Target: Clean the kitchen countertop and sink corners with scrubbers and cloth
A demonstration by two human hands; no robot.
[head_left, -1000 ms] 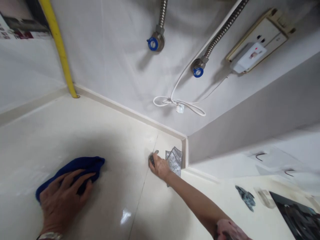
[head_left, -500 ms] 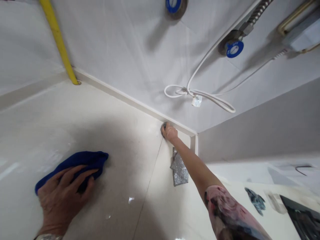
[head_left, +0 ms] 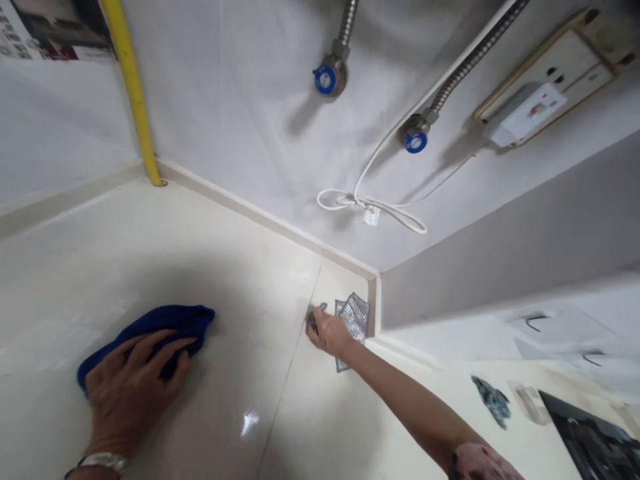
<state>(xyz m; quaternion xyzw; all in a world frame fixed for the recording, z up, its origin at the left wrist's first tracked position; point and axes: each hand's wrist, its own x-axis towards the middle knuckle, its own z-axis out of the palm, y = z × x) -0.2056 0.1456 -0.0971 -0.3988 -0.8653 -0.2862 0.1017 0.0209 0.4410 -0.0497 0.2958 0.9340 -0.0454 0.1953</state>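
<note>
Cloth [head_left: 173,319], blue, sits at eight o'clock, gripped beneath the left hand [head_left: 135,383]; well apart, the right hand [head_left: 327,331] clutches a dark wad [head_left: 313,323] at six o'clock, beside silvery pads [head_left: 357,316].

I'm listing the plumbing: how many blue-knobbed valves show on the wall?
2. One valve is left of the white cord; the other valve is lower, right of that cord. More may be out of view.
</note>
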